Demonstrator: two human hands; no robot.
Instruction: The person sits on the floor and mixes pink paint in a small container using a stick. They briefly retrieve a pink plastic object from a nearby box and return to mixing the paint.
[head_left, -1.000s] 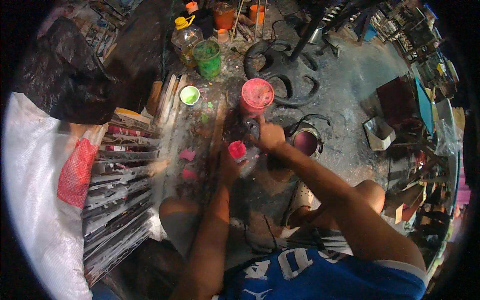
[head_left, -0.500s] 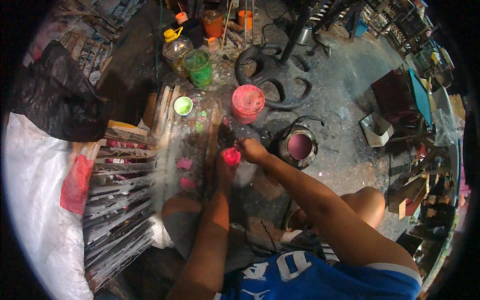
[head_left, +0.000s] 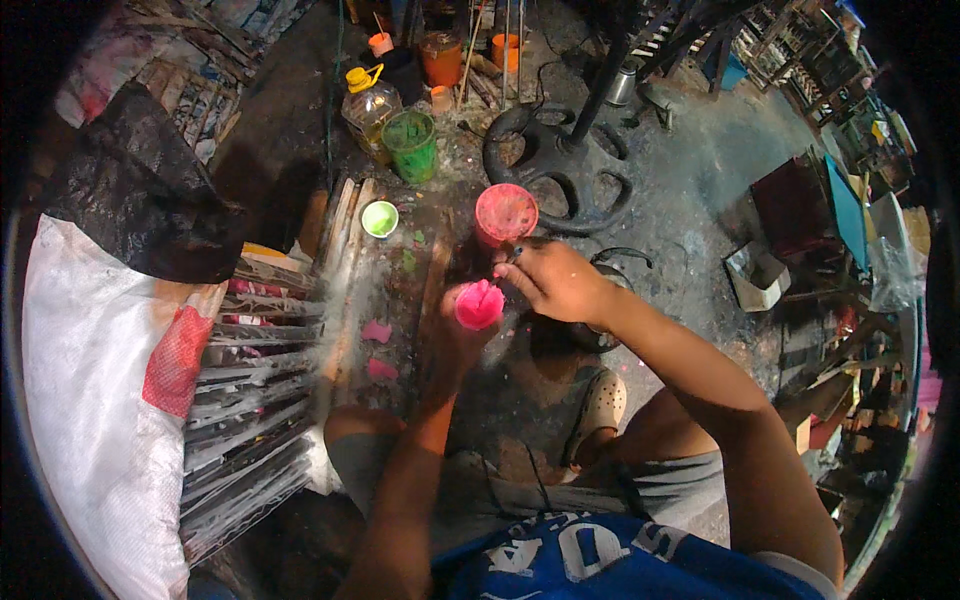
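Note:
My left hand (head_left: 458,333) is wrapped around a small cup of bright pink paint (head_left: 481,307), its mouth facing up. Over the cup's far right rim, my right hand (head_left: 562,283) grips a thin dark-handled tool (head_left: 516,255). Its lower end reaches the cup, but its kind is too small to make out. A pink bucket (head_left: 506,212) stands just beyond my hands. Behind my right wrist a metal pot (head_left: 597,343) is mostly hidden. Farther left sits a small white cup of light green paint (head_left: 380,219).
Beyond are a green bucket (head_left: 413,150), a clear jug with a yellow cap (head_left: 371,113) and a black spoked base with a post (head_left: 572,160). Wooden slats (head_left: 250,400) and a white sack (head_left: 100,400) line the left. An open box (head_left: 757,277) lies at right.
My right hand has lifted and shifted right, now covering most of the pot. The pink cup is tilted more toward view. The whole view has shifted slightly, and my right foot now shows.

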